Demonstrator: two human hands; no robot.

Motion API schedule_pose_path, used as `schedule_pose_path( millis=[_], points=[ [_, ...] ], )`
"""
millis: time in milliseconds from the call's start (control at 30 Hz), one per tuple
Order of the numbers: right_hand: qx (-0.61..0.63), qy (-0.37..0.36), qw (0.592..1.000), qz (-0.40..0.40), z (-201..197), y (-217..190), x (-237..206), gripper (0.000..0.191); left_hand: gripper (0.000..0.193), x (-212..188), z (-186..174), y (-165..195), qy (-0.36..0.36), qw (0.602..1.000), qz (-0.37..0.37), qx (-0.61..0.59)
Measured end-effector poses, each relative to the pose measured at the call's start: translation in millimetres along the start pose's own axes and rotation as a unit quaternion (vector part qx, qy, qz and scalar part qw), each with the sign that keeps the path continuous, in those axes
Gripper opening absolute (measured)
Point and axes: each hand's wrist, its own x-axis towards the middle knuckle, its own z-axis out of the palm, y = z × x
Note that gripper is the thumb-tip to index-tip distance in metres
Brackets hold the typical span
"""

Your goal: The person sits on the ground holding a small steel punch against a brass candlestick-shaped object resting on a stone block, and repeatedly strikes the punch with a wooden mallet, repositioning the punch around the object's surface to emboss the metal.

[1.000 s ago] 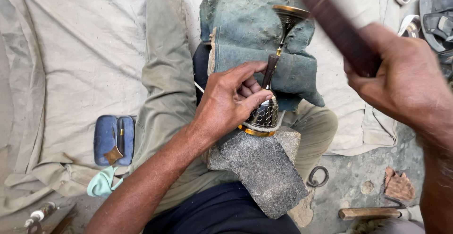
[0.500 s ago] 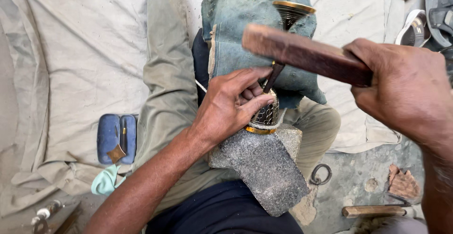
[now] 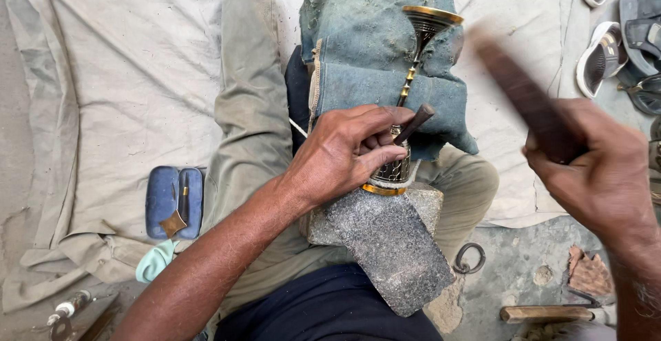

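My left hand pinches a punch against the brass goblet while my right hand grips a blurred wooden mallet.

One head-worn camera looks steeply down, close over the seated person's lap.

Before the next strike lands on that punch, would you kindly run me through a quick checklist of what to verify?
1. Punch gripped by left hand: ok.
2. Punch tip seated on the goblet: cannot tell, fingers hide it.
3. Goblet supported on stone block and denim pad: ok.
4. Striker held firmly in right hand: ok, though blurred.
5. Left fingers away from the punch head: not ok, they sit close below it.
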Motion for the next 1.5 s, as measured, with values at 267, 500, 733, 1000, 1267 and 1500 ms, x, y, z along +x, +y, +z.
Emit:
schedule_pose_path(
  millis=[267,500,733,1000,1267,1500],
  points=[
    [0.137,0.029,0.989,0.054,7,10,-27,0.029,0.044,0,-2,-6,-0.029,0.996,0.075,0.024],
    [0.128,0.043,0.985,0.112,12,14,-39,0.017,0.044,3,-4,-8,-0.057,0.996,0.070,0.026],
    [0.229,0.087,0.956,0.159,24,10,-55,0.018,0.044,7,-6,-9,-0.072,0.988,0.129,0.050],
    [0.028,0.102,0.994,0.035,44,16,-74,0.025,0.040,5,-11,-5,-0.089,0.987,0.124,0.042],
    [0.396,0.130,0.902,0.113,54,17,-102,0.029,0.041,9,-11,-2,-0.125,0.985,0.114,0.030],
    [0.236,0.062,0.958,0.153,58,6,-135,0.029,0.048,26,-6,11,-0.226,0.954,0.169,0.103]
  ],
)
